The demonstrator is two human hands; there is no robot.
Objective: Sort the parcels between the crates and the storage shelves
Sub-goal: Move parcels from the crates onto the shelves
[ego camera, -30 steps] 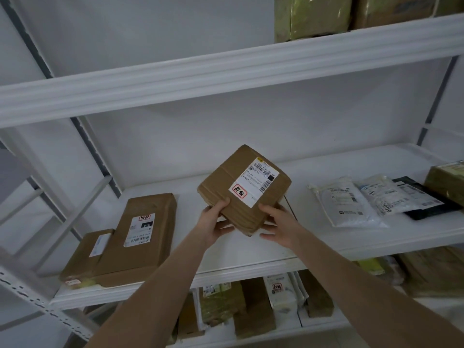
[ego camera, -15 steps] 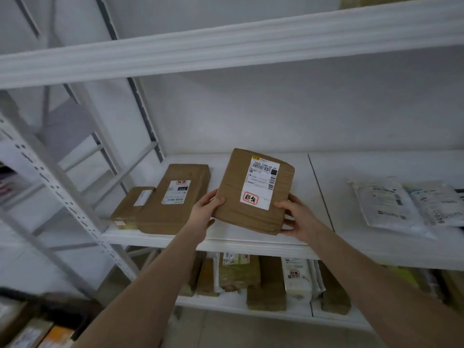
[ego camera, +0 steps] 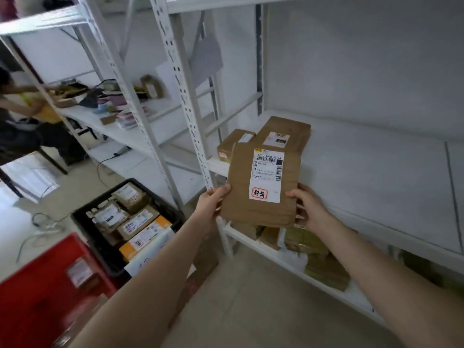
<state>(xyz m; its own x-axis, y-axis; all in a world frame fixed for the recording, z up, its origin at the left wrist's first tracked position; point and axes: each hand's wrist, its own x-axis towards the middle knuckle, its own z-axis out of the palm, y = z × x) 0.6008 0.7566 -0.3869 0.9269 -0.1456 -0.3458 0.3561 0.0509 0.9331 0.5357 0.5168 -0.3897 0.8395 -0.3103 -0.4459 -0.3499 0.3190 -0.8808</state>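
Head view: a brown parcel (ego camera: 261, 184) is held in the air in front of a white shelf (ego camera: 376, 172), touching no surface. It stands upright with its long axis vertical, and its white label (ego camera: 267, 175) faces the camera.

The left hand (ego camera: 213, 199) grips the lower left edge, with the thumb on the front face. The right hand (ego camera: 308, 209) grips the lower right edge, its fingers curled round the side. Both hands are clamped on the parcel at about the same height, so neither is clearly nearer the shelf.

The shelf board lies beyond the parcel and runs off to the right, where it is bare. Directly behind the parcel, at the shelf's left end, a small box (ego camera: 232, 144) sits just beside a flat box (ego camera: 286, 133). These two probably block a straight push forward, while the space to the right looks free.

A perforated post (ego camera: 185, 96) stands just left of the left hand. More parcels fill the lower shelf (ego camera: 251, 238). On the floor to the left are a black crate (ego camera: 105, 259) full of parcels and, nearer, a red crate (ego camera: 37, 297). Another person (ego camera: 20, 104) works at far-left shelving, well apart.
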